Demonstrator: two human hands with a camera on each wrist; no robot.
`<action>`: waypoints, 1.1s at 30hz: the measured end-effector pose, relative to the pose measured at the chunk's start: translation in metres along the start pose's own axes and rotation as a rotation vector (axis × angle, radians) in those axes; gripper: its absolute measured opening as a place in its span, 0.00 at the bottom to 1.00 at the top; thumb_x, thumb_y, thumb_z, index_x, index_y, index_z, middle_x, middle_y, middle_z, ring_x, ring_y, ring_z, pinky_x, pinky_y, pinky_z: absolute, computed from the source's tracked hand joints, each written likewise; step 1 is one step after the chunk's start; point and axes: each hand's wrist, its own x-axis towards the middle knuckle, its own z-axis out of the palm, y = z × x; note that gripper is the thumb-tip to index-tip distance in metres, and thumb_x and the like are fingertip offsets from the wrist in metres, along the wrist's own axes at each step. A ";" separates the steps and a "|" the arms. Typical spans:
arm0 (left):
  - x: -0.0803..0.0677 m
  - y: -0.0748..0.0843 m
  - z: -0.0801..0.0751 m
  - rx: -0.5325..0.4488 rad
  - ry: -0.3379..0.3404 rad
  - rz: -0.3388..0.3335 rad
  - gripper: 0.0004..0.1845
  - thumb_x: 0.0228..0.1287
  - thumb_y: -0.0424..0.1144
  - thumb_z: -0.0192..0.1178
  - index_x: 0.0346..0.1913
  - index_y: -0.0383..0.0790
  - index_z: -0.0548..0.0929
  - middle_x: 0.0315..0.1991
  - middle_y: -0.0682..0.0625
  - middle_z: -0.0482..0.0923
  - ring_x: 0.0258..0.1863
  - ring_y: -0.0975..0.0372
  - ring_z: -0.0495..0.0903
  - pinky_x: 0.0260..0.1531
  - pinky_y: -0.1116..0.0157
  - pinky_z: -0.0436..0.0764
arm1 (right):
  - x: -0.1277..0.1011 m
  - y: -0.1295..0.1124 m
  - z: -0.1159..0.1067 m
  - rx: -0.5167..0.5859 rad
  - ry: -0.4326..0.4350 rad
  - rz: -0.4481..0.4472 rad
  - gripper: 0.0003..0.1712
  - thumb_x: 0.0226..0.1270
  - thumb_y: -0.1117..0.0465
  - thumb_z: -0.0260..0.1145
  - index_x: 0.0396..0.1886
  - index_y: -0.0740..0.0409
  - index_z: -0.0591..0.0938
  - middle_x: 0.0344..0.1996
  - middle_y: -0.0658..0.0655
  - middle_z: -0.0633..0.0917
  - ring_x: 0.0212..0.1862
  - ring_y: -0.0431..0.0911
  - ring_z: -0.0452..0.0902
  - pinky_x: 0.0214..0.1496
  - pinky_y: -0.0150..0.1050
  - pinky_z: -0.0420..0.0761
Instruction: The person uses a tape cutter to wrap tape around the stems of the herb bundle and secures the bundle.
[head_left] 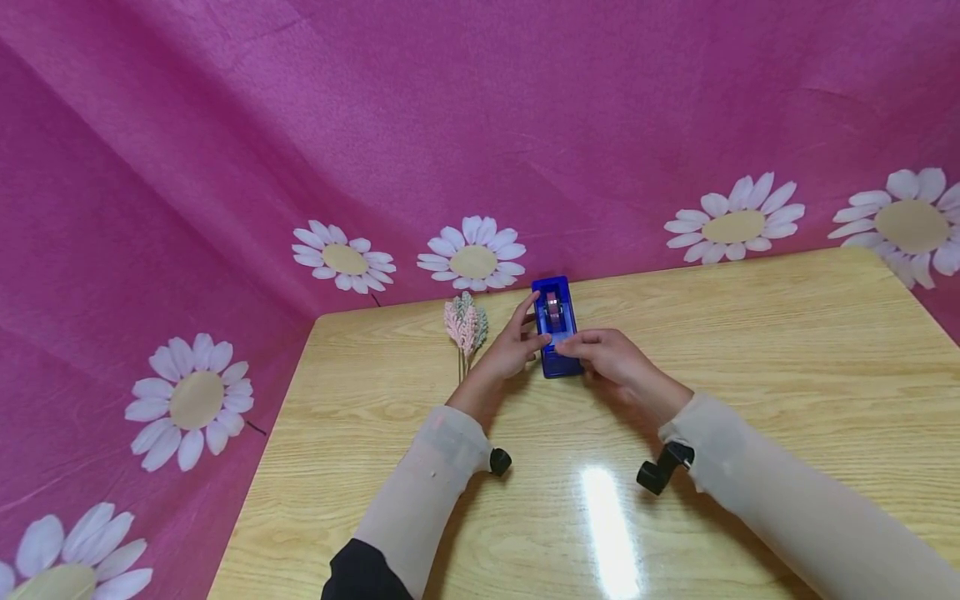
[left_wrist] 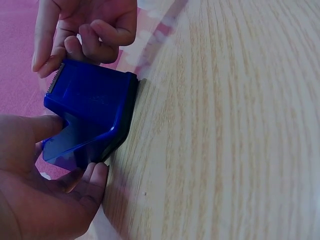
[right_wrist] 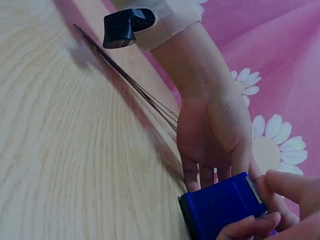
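Note:
A blue tape dispenser (head_left: 558,365) (left_wrist: 95,105) (right_wrist: 220,207) stands on the wooden table (head_left: 750,358) near its back edge, with a tape roll in its middle. My left hand (head_left: 537,331) (left_wrist: 75,150) grips its left side, thumb on top and fingers along the base. My right hand (head_left: 574,345) (left_wrist: 85,40) (right_wrist: 270,205) comes in from the right, its fingers curled and pinching at the cutter end. Whether a tape end lies between those fingertips cannot be made out.
A small bunch of pink and grey artificial sprigs (head_left: 467,323) lies just left of the dispenser, its thin stems (right_wrist: 135,85) running under my left wrist. A pink backdrop with white daisies (head_left: 472,258) hangs behind and to the left of the table.

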 end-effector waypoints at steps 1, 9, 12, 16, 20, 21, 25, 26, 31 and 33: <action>0.000 0.000 0.000 -0.001 -0.001 0.001 0.42 0.76 0.29 0.57 0.84 0.58 0.51 0.76 0.35 0.60 0.47 0.58 0.75 0.34 0.65 0.69 | -0.001 0.000 0.000 0.006 -0.002 0.001 0.15 0.73 0.59 0.69 0.48 0.67 0.85 0.28 0.47 0.81 0.29 0.40 0.69 0.29 0.32 0.72; 0.000 0.000 0.000 0.005 0.000 0.002 0.42 0.76 0.29 0.57 0.84 0.58 0.51 0.76 0.35 0.59 0.49 0.56 0.75 0.36 0.64 0.71 | -0.007 0.003 0.000 0.030 -0.003 0.018 0.16 0.74 0.58 0.69 0.50 0.67 0.84 0.30 0.49 0.79 0.29 0.41 0.67 0.31 0.33 0.71; 0.000 -0.001 -0.001 0.008 -0.003 0.003 0.42 0.76 0.30 0.57 0.84 0.59 0.51 0.76 0.35 0.59 0.48 0.57 0.75 0.35 0.65 0.71 | -0.009 0.005 0.000 0.048 -0.013 0.007 0.12 0.75 0.59 0.67 0.47 0.66 0.84 0.25 0.47 0.76 0.28 0.41 0.66 0.31 0.34 0.71; 0.000 -0.002 -0.001 0.013 -0.008 0.013 0.42 0.77 0.30 0.57 0.84 0.58 0.51 0.76 0.35 0.59 0.46 0.58 0.74 0.34 0.65 0.70 | -0.012 0.007 0.000 0.062 -0.015 -0.013 0.09 0.75 0.60 0.67 0.43 0.64 0.84 0.22 0.47 0.75 0.25 0.41 0.67 0.30 0.34 0.70; -0.001 -0.002 0.000 0.012 -0.007 0.019 0.42 0.76 0.29 0.57 0.84 0.57 0.51 0.76 0.34 0.59 0.46 0.58 0.74 0.35 0.65 0.71 | -0.015 0.009 0.000 0.054 -0.014 -0.016 0.10 0.75 0.60 0.67 0.44 0.64 0.85 0.25 0.47 0.80 0.26 0.41 0.69 0.30 0.34 0.72; -0.001 -0.002 0.000 0.013 -0.006 0.020 0.42 0.76 0.29 0.57 0.84 0.57 0.51 0.76 0.34 0.59 0.46 0.58 0.74 0.35 0.65 0.71 | -0.016 0.009 0.001 0.053 -0.013 -0.015 0.10 0.75 0.60 0.67 0.44 0.64 0.85 0.26 0.48 0.81 0.27 0.41 0.69 0.30 0.34 0.72; -0.001 -0.001 0.000 0.016 -0.005 0.022 0.42 0.76 0.29 0.57 0.84 0.57 0.51 0.76 0.33 0.59 0.47 0.58 0.75 0.36 0.64 0.72 | -0.019 0.009 0.002 0.049 -0.016 -0.011 0.14 0.75 0.59 0.67 0.48 0.67 0.84 0.34 0.50 0.85 0.30 0.41 0.71 0.32 0.34 0.73; -0.001 -0.001 0.000 0.015 -0.005 0.023 0.42 0.76 0.29 0.56 0.84 0.57 0.50 0.76 0.33 0.59 0.47 0.58 0.75 0.37 0.64 0.72 | -0.020 0.009 0.002 0.051 -0.016 -0.011 0.14 0.75 0.59 0.67 0.49 0.67 0.84 0.35 0.50 0.85 0.30 0.41 0.71 0.33 0.34 0.73; -0.002 -0.001 0.000 0.011 -0.005 0.023 0.42 0.77 0.29 0.56 0.84 0.57 0.50 0.76 0.33 0.59 0.49 0.56 0.75 0.37 0.63 0.72 | -0.023 0.011 0.003 0.066 -0.013 -0.009 0.12 0.75 0.59 0.67 0.46 0.65 0.85 0.35 0.50 0.85 0.31 0.41 0.71 0.33 0.34 0.73; -0.002 0.000 0.000 0.006 -0.006 0.016 0.42 0.77 0.29 0.56 0.84 0.58 0.50 0.76 0.33 0.59 0.51 0.54 0.76 0.39 0.62 0.73 | -0.024 0.012 0.003 0.061 -0.012 -0.008 0.11 0.75 0.59 0.67 0.44 0.63 0.86 0.34 0.50 0.84 0.31 0.42 0.71 0.33 0.34 0.73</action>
